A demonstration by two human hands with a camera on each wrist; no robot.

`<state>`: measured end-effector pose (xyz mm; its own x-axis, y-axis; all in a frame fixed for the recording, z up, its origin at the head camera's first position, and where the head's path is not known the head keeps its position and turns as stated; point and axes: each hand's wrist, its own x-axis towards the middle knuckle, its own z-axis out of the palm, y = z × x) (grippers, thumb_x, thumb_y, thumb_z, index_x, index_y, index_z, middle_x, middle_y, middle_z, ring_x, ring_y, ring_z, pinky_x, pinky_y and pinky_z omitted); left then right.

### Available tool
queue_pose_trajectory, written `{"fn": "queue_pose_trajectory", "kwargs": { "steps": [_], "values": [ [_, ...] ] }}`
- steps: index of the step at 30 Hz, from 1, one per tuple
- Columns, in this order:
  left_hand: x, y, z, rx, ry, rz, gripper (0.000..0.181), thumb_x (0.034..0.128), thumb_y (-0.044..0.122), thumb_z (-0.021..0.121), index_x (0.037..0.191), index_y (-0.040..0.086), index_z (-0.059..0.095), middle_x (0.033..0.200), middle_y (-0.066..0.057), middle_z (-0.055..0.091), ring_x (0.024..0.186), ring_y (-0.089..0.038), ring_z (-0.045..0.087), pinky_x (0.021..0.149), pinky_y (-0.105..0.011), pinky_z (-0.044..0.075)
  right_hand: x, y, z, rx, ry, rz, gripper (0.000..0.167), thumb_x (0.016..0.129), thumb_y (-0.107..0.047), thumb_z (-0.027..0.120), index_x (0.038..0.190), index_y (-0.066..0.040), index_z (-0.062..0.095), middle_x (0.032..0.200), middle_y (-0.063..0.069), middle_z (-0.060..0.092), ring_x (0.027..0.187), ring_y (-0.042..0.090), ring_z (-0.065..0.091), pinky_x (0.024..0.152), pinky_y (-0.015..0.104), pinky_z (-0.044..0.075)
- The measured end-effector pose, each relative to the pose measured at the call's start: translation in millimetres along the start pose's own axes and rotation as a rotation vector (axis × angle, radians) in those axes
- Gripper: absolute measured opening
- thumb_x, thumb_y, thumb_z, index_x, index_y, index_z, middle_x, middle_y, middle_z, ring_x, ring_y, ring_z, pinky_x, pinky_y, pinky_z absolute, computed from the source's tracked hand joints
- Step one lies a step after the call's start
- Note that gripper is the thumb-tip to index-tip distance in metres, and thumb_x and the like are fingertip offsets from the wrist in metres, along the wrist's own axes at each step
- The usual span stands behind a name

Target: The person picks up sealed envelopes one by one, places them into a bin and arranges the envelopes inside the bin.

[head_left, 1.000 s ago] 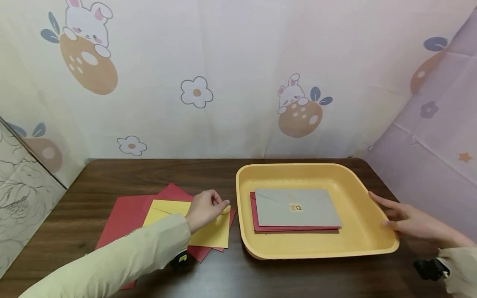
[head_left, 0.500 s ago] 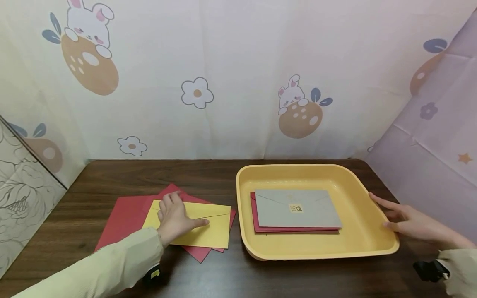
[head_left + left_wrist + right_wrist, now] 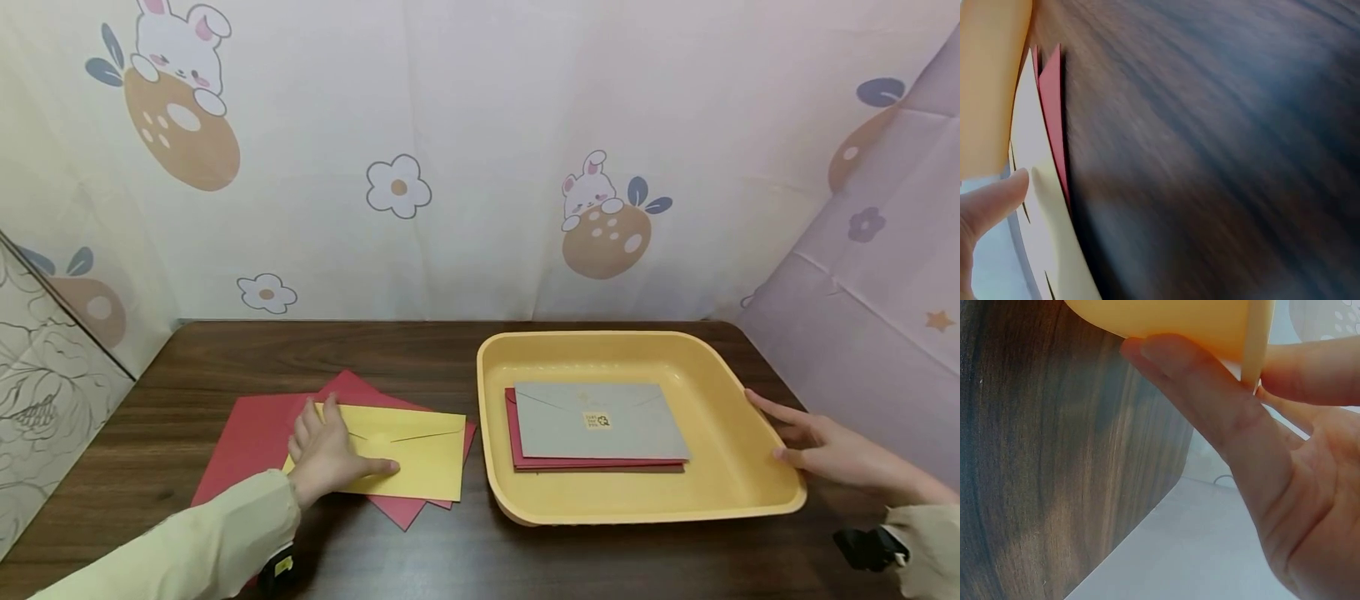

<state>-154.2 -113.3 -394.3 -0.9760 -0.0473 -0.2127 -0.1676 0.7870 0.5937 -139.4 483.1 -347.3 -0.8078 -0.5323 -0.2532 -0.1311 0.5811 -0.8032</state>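
My left hand [image 3: 326,457] lies over the left part of a yellow envelope [image 3: 427,458], fingers spread near its left end. In the left wrist view the thumb rests on the pale face of the yellow envelope [image 3: 1041,162]. Red envelopes [image 3: 251,433] lie beneath and beside it. At the right side of a yellow tray [image 3: 738,446], my right hand [image 3: 825,446] grips the rim; the right wrist view shows fingers below the tray [image 3: 1179,319] and the thumb at the rim's other side. Inside the tray a grey envelope [image 3: 600,437] lies on red ones [image 3: 512,425].
Everything stands on a dark wooden table [image 3: 420,558]. A patterned cloth [image 3: 480,250] hangs behind the table's back edge, and a lilac cloth [image 3: 885,333] hangs along the right side.
My left hand has moved left from the yellow envelope's right part to its left part, and its fingers have spread. The right hand stays at the tray.
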Motion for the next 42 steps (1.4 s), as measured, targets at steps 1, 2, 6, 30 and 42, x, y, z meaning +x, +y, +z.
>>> {"fn": "queue_pose_trajectory", "kwargs": {
  "steps": [1, 2, 6, 30, 42],
  "values": [
    [-0.7, -1.4, -0.6, 0.004, -0.001, -0.003, 0.135, 0.0563, 0.044, 0.090, 0.146, -0.012, 0.005, 0.147, -0.040, -0.004, 0.135, -0.056, -0.002, 0.105, -0.071, 0.004, -0.3, 0, 0, -0.003, 0.000, -0.004, 0.083, 0.097, 0.003, 0.046, 0.140, -0.059, 0.009, 0.114, -0.033, 0.056, 0.086, 0.006, 0.067, 0.062, 0.028, 0.054],
    [-1.3, -2.9, -0.9, 0.008, -0.001, -0.003, 0.135, 0.0564, 0.043, 0.090, 0.145, -0.013, 0.005, 0.146, -0.041, -0.003, 0.134, -0.056, -0.002, 0.105, -0.071, 0.004, -0.6, 0, 0, -0.013, 0.002, -0.003, 0.083, 0.097, 0.002, 0.046, 0.140, -0.059, 0.008, 0.114, -0.034, 0.056, 0.086, 0.005, 0.066, 0.062, 0.027, 0.054],
    [-3.1, -7.3, -1.5, 0.030, 0.007, -0.002, 0.134, 0.0567, 0.043, 0.090, 0.142, -0.017, 0.007, 0.143, -0.041, 0.005, 0.130, -0.056, 0.007, 0.104, -0.069, 0.011, -1.4, 1, -1, -0.046, 0.009, -0.017, 0.084, 0.097, 0.003, 0.047, 0.141, -0.057, 0.007, 0.113, -0.033, 0.056, 0.084, 0.004, 0.066, 0.060, 0.026, 0.053],
    [12.7, -24.0, -16.7, 0.147, 0.102, -0.115, 0.100, 0.0524, 0.052, 0.089, 0.105, -0.013, 0.033, 0.094, -0.027, 0.035, 0.095, -0.042, 0.034, 0.076, -0.048, 0.036, -1.4, 5, -1, -0.045, 0.013, -0.099, 0.084, 0.096, 0.009, 0.044, 0.148, -0.046, 0.009, 0.117, -0.032, 0.054, 0.086, 0.002, 0.066, 0.062, 0.024, 0.053],
    [10.7, -28.7, -22.7, 0.029, 0.089, -0.113, 0.093, 0.0608, 0.043, 0.088, 0.106, -0.014, 0.031, 0.098, -0.027, 0.033, 0.080, -0.034, 0.046, 0.070, -0.039, 0.042, -0.5, 4, -2, -0.056, 0.015, -0.082, 0.085, 0.096, 0.008, 0.045, 0.147, -0.048, 0.008, 0.115, -0.032, 0.056, 0.083, 0.004, 0.067, 0.061, 0.024, 0.053]
  ]
}}
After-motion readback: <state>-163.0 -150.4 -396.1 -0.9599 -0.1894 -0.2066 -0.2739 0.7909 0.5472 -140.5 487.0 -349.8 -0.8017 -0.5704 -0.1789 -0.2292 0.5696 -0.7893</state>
